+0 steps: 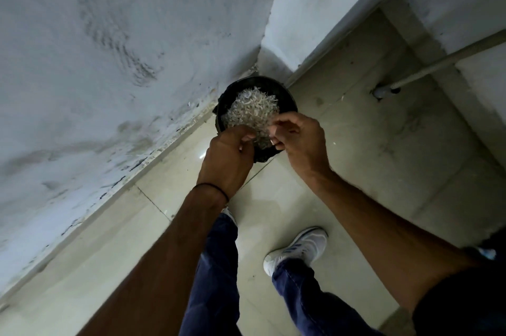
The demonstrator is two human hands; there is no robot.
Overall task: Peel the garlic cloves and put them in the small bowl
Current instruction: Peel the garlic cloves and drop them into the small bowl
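Observation:
A round black bin [275, 84] stands on the floor in the wall corner, heaped with dry, pale garlic skins [250, 109]. Both my hands hover over its near rim. My left hand [228, 156] is seen from the back with its fingers curled under; whatever is inside it is hidden. My right hand [299, 139] pinches a small pale scrap of garlic skin [272, 141] between thumb and fingertips, just above the skins. No small bowl and no whole cloves are in view.
A stained white wall [109, 75] runs along the left and a pillar [315, 6] rises behind the bin. The floor is beige tile [356, 144]. A grey pipe [410, 75] enters the floor at the right. My white shoe [298, 249] and blue trouser legs are below.

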